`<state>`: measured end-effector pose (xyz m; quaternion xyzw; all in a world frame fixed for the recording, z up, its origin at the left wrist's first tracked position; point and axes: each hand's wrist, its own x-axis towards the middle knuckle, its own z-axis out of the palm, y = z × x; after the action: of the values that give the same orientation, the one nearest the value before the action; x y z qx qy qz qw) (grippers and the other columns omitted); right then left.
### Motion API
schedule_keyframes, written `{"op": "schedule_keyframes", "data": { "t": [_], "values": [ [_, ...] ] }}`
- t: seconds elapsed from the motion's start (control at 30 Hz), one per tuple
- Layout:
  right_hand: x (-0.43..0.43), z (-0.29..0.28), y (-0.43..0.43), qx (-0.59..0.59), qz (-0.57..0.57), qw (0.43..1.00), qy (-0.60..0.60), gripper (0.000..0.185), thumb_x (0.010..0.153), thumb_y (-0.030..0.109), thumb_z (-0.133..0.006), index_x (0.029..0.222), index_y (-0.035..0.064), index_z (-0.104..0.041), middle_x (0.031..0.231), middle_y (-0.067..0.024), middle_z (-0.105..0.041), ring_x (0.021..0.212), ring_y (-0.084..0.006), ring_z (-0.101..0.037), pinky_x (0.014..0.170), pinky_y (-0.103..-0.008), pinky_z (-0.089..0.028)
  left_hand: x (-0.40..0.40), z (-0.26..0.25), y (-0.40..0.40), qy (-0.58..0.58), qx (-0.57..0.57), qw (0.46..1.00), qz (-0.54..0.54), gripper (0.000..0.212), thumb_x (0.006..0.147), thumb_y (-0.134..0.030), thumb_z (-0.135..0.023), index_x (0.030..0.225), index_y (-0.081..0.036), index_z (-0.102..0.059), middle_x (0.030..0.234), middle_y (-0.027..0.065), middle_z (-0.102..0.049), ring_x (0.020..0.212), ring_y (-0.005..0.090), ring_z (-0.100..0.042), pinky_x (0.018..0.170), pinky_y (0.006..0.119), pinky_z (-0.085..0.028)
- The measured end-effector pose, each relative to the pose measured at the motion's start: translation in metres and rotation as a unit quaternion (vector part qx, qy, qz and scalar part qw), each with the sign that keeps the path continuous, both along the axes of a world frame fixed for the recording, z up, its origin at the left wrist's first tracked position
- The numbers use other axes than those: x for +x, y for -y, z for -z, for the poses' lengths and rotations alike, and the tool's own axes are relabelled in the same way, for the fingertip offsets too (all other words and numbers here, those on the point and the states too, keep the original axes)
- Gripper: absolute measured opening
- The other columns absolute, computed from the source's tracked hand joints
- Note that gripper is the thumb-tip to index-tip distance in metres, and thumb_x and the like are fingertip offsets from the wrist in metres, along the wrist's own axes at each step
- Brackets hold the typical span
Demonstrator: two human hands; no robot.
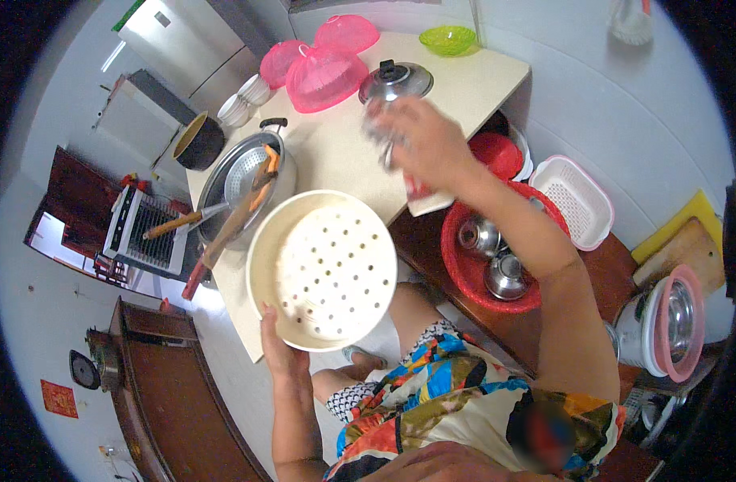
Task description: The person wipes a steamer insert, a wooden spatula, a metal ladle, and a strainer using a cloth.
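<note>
My left hand [280, 337] grips the near rim of a cream plastic colander [337, 271], thumb on the rim. The colander is tilted so its perforated base faces me, and nothing lies in it. Over the light tabletop [337, 156], my right hand [425, 141] is blurred by motion. Beneath its fingers is a shiny metal object [377, 129], seemingly held and too smeared to identify. Just beyond that hand rests a glass pot lid [404, 81] with a black knob. A red and white item [425, 202] lies below the wrist at the table edge, partly hidden.
Left of the colander stands a large steel pot [283, 175] with a strainer [244, 175] and wooden-handled tongs [223, 232] across it. Pink mesh food covers [325, 78] and a green bowl [447, 41] sit farther back. At right, a red basket [458, 277] holds metal pots.
</note>
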<state>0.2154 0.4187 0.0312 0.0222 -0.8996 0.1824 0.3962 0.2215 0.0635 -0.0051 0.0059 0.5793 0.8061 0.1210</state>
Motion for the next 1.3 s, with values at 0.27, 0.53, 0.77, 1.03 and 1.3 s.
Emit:
{"op": "schedule_keyframes", "data": {
  "t": [0.27,0.53,0.77,1.03,1.3],
  "values": [
    [-0.182,0.017,-0.132,-0.101,0.075,0.991,0.048,0.074,0.070,0.026,-0.067,0.139,0.0177,-0.041,0.137,-0.0251,-0.038,0.119,-0.0422,-0.049,0.098,-0.0432,-0.045,-0.013,-0.008,-0.045,0.112,0.004,0.989,0.100,0.058,0.094,-0.028,-0.042,0.144,-0.002,-0.025,0.138,0.0185,-0.042,0.127,0.0301,-0.045,0.107,0.042,-0.036],
    [-0.281,0.035,-0.195,0.031,0.090,0.940,0.328,0.080,0.072,0.046,-0.066,0.139,0.0098,-0.043,0.135,-0.0229,-0.049,0.127,-0.0423,-0.042,0.106,-0.0445,-0.036,-0.039,-0.007,-0.063,0.135,-0.022,0.983,0.126,0.058,0.093,-0.029,-0.045,0.142,-0.002,-0.030,0.137,0.0176,-0.045,0.125,0.0286,-0.047,0.107,0.040,-0.037],
    [-0.247,0.057,-0.181,-0.093,0.147,0.953,0.250,0.075,0.072,0.057,-0.062,0.123,0.0023,-0.058,0.131,-0.0261,-0.051,0.126,-0.0414,-0.042,0.104,-0.0438,-0.039,-0.050,0.001,-0.078,0.153,-0.032,0.979,0.134,0.057,0.094,-0.039,-0.046,0.137,-0.002,-0.038,0.132,0.0179,-0.050,0.120,0.0310,-0.050,0.103,0.045,-0.041],
    [0.019,-0.030,-0.150,-0.073,0.096,0.992,0.041,0.034,0.079,0.026,-0.070,0.105,0.0062,-0.062,0.109,-0.0111,-0.059,0.099,-0.0293,-0.056,0.088,-0.0392,-0.047,-0.064,0.008,-0.095,0.116,0.007,0.982,0.145,0.057,0.093,-0.038,-0.046,0.136,-0.001,-0.039,0.132,0.0165,-0.050,0.119,0.0295,-0.053,0.099,0.045,-0.045],
    [0.201,0.124,-0.228,-0.038,0.422,0.874,0.237,0.051,0.076,0.026,-0.069,0.121,0.0111,-0.052,0.133,-0.0216,-0.039,0.110,-0.0413,-0.054,0.087,-0.0485,-0.049,-0.108,-0.004,-0.162,0.077,0.074,0.981,0.165,0.051,0.099,-0.028,-0.039,0.139,0.003,-0.034,0.138,0.0187,-0.045,0.125,0.0293,-0.047,0.104,0.043,-0.040]
  ]
}}
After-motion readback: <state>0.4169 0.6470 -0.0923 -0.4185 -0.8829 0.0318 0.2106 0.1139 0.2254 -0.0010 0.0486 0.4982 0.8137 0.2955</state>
